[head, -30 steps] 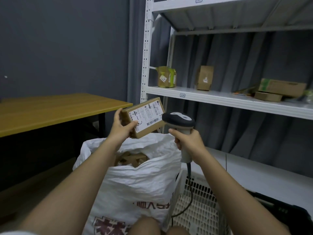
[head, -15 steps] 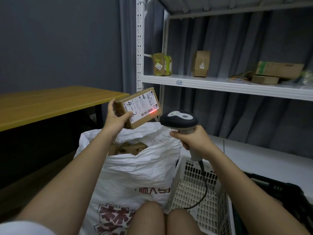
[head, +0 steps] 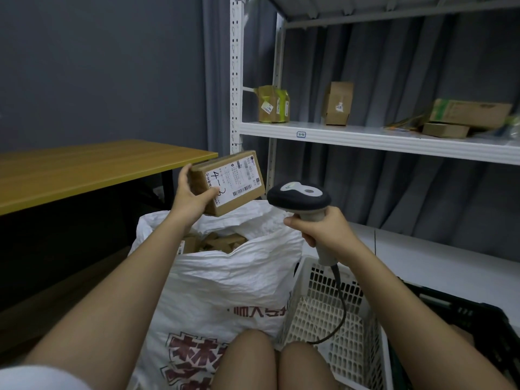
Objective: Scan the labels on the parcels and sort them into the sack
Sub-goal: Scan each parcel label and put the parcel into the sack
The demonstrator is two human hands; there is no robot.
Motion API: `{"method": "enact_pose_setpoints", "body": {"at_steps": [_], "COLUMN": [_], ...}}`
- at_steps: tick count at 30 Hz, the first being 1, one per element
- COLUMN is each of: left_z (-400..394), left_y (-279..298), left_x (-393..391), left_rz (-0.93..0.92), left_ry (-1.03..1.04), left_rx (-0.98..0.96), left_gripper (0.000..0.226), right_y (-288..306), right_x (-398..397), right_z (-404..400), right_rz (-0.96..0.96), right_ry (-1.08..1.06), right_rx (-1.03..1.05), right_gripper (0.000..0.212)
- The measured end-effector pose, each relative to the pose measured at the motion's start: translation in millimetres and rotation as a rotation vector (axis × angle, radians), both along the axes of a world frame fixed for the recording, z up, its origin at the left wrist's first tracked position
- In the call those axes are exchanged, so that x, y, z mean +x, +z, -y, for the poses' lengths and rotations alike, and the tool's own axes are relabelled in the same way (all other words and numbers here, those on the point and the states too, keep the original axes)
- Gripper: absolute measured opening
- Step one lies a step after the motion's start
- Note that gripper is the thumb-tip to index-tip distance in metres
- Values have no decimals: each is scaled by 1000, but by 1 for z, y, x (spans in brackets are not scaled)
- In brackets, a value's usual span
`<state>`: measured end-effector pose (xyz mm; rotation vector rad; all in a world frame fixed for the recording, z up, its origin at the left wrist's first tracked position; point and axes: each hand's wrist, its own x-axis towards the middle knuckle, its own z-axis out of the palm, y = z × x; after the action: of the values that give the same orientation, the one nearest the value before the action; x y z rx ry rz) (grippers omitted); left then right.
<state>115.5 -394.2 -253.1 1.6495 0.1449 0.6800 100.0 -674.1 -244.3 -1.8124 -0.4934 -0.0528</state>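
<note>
My left hand [head: 190, 197] grips a small brown cardboard parcel [head: 235, 182] by its left end, holding it above the open white woven sack [head: 225, 277]. The parcel's white label with a barcode and a handwritten "4-2" faces me. My right hand [head: 319, 230] grips the handle of a black and grey barcode scanner [head: 299, 199], whose head sits just right of the parcel. No red scan line shows on the label. Several brown parcels [head: 213, 242] lie inside the sack.
A white perforated plastic crate [head: 326, 313] stands right of the sack, with the scanner cable hanging into it. A black crate [head: 478, 327] is further right. A white metal shelf [head: 365, 139] holds several parcels. A wooden table [head: 84, 170] stands at left.
The red scan line that lay on the label's barcode half a second ago is gone. The parcel has tilted slightly and the scanner sits a little lower than the label.
</note>
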Motion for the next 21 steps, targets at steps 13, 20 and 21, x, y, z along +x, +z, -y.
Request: {"method": "enact_pose_setpoints", "body": {"at_steps": [13,20,21], "left_z": [30,126,143], "left_y": [-6,-17,-20], "left_x": [-8,0,2], "left_rz": [-180,-22,-7], "left_ry": [-35,-232,-266], "left_rx": [553,465,459], "left_gripper": [46,21,19], "right_y": [-31,-53,-56], "right_x": [25,25,22], "right_z": [18,72,84], "right_rz": [-138,-227,-242], "right_ry": [-161,-263,-286], "right_rx": [161,233,236], "right_gripper": [22,20,19]}}
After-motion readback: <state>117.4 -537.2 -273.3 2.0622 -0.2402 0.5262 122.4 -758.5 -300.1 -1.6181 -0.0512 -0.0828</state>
